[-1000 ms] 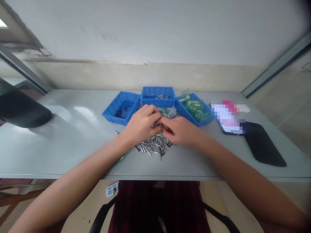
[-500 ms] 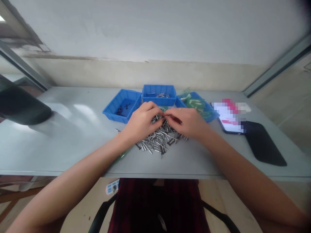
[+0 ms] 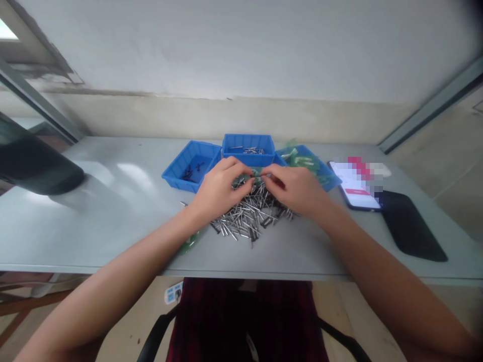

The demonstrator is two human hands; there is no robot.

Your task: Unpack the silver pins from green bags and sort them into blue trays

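Observation:
A heap of thin silver metal pins (image 3: 241, 221), with some dark pieces mixed in, lies on the table in front of me. Above its far side my left hand (image 3: 224, 188) is curled, thumb and fingertips brought close together. Facing it, my right hand (image 3: 296, 188) is bent in a similar pinch. A small thin piece seems to be at the fingertips between both hands, too small to name. Behind my hands, part of a green plastic bag (image 3: 256, 171) shows; my fingers cover some of the heap.
Behind are a left blue bin (image 3: 175, 171) with dark pieces, a middle blue bin (image 3: 247, 157) with silver pins, and a right blue bin (image 3: 330, 176) holding green bags. A phone (image 3: 358, 193) and black case (image 3: 411, 226) lie right; a dark cylinder (image 3: 41, 161) stands left.
My fingertips, close together over the heap before, have drawn slightly apart, with the right hand shifting a little to the right. The view has shifted slightly.

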